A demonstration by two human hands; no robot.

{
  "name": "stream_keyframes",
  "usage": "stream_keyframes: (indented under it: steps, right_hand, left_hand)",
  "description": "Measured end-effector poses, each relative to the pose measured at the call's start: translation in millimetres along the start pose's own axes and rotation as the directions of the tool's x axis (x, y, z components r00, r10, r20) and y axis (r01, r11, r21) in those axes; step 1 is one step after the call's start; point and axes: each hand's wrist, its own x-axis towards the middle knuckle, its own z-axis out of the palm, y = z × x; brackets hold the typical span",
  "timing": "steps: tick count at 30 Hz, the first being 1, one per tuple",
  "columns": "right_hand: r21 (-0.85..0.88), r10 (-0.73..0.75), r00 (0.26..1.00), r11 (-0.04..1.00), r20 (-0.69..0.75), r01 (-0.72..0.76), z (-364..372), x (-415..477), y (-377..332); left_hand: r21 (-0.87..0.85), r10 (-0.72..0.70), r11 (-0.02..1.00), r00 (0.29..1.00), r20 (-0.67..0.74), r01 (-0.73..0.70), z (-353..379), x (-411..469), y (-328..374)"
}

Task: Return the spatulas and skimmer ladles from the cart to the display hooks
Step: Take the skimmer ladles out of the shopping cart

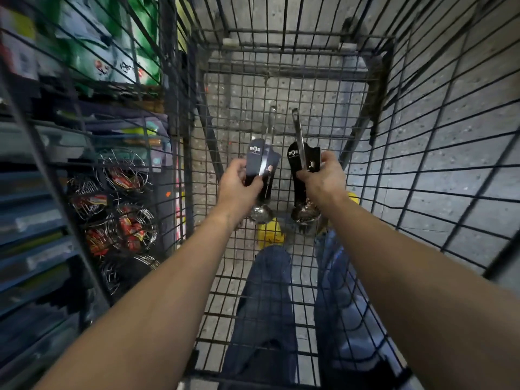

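Observation:
I look down into a grey wire cart (284,88). My left hand (239,187) grips a steel ladle (260,164) by its black card sleeve; the bowl hangs below my hand and the handle points away from me. My right hand (323,178) grips a second ladle (299,161) the same way, its perforated bowl low and its metal handle slanting up and away. Both ladles are held side by side above the cart floor, a little apart.
To the left, outside the cart wall, a display holds wire strainer baskets (123,204) with red labels, and packaged goods (112,52) above them. My jeans-clad legs (264,305) and yellow shoes (270,232) show through the cart mesh. Speckled grey floor (450,136) lies to the right.

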Motion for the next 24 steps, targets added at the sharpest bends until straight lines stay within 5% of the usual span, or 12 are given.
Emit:
stream_keyframes:
  steps: [9, 15, 24]
  right_hand:
    - [0.234, -0.042, 0.994, 0.972, 0.104, 0.016, -54.3, -92.9, -52.9]
    - [0.240, -0.278, 0.949, 0.941, 0.147, 0.238, -100.2, -169.8, -100.5]
    - [0.272, -0.532, 0.740, 0.846, 0.410, 0.458, -148.3, -301.8, -149.6]
  left_hand:
    - [-0.079, 0.078, 0.994, 0.997, -0.008, -0.078, -42.1, -87.7, 64.7]
    - [-0.048, 0.187, 0.980, 0.980, -0.074, -0.191, -67.8, -163.4, 117.0]
    - [-0.080, 0.293, 0.926, 0.836, -0.464, -0.369, -104.6, -338.1, 153.6]
